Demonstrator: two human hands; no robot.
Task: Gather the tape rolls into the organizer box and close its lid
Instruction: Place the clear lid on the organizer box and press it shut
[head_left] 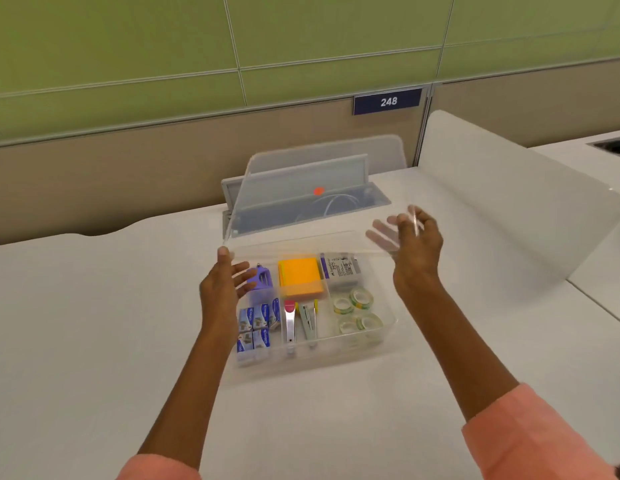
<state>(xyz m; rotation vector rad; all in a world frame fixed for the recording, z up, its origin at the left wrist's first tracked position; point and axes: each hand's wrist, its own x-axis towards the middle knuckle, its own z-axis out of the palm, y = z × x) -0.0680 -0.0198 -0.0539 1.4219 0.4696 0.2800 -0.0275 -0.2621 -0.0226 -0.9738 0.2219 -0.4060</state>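
A clear plastic organizer box (388,336) sits on the white desk in front of me. Several tape rolls (357,308) lie in its right front compartment. The transparent lid (301,209) is raised and tilted up over the back of the box. My left hand (225,285) holds the lid's left front corner, thumb on top. My right hand (414,244) grips the lid's right front corner, with fingers seen through the plastic.
Other compartments hold orange sticky notes (299,275), small blue boxes (258,323), a purple item (261,277), staplers (299,322) and a white packet (339,266). An open cable tray (301,202) lies behind the box. A frosted divider (509,202) stands to the right.
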